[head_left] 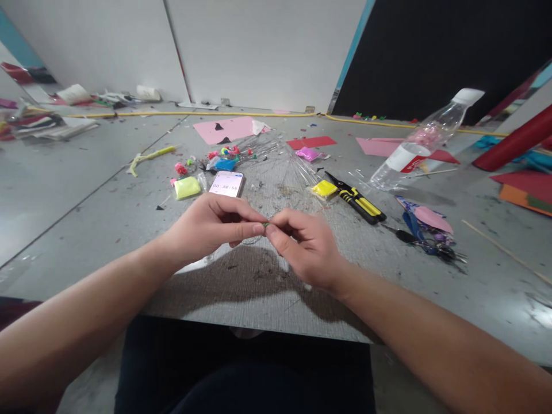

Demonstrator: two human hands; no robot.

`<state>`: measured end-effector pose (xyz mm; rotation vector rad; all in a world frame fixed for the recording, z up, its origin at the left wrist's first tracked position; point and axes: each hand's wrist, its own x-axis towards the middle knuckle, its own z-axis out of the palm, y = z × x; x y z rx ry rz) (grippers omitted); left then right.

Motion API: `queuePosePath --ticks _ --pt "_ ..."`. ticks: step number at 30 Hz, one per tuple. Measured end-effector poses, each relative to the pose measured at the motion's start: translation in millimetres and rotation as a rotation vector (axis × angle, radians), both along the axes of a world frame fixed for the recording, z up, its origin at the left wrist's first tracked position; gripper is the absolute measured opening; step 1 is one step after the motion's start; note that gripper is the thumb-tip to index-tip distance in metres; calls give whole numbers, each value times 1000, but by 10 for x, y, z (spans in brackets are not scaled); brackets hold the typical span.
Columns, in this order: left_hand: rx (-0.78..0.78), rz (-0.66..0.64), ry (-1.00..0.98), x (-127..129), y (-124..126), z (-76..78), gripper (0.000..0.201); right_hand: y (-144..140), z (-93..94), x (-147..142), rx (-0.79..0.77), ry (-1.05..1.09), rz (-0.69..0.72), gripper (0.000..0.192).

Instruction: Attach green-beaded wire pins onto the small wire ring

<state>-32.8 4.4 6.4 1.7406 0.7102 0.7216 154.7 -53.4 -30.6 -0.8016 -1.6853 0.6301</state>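
Observation:
Between the fingertips of both hands is a small green piece, mostly covered, so its exact kind is unclear. My left hand pinches it from the left with thumb and index finger. From the right, the thumb and fingers of my right hand press on it too. Thin, curved wire-like strands show just below the fingertips. Behind my left hand lies a phone with a running timer on its screen. A yellow clay packet and black-and-yellow pliers lie beyond my right hand.
A tilted plastic bottle with pink bits inside stands at the right. Pale yellow clay, a blue packet and thin clear strands lie behind the hands. Pink paper is farther back; keys lie right.

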Motion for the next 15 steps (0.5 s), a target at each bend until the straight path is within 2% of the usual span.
queuePosePath --ticks 8,15 --pt "-13 -30 40 -44 0 8 4 4 -8 5 38 -44 -2 19" --pt "-60 -69 -16 -59 -12 11 4 3 1 3 40 -52 -13 21"
